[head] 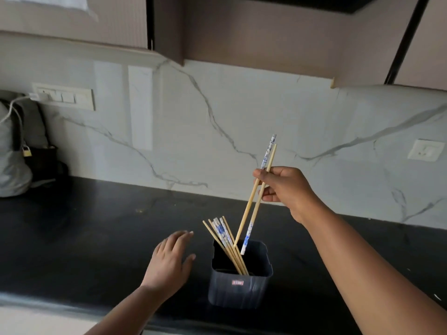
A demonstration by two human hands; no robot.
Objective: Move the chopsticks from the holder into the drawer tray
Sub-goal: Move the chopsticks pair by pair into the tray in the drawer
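A dark blue-grey square holder (239,290) stands on the black counter near its front edge. Several bamboo chopsticks (223,240) with blue-and-white patterned ends lean to the left inside it. My right hand (287,189) is raised above and right of the holder, shut on a pair of chopsticks (251,211) held slanted, their lower tips just over the holder's mouth. To the left of the holder hovers my left hand (169,262), fingers spread, holding nothing and not touching it. No drawer or tray is in view.
The black counter (96,226) runs along a white marble backsplash. A grey bag (14,151) with a padlock and a dark item sit at the far left under a switch panel (65,96). A wall socket (425,149) is at right. Cabinets hang overhead.
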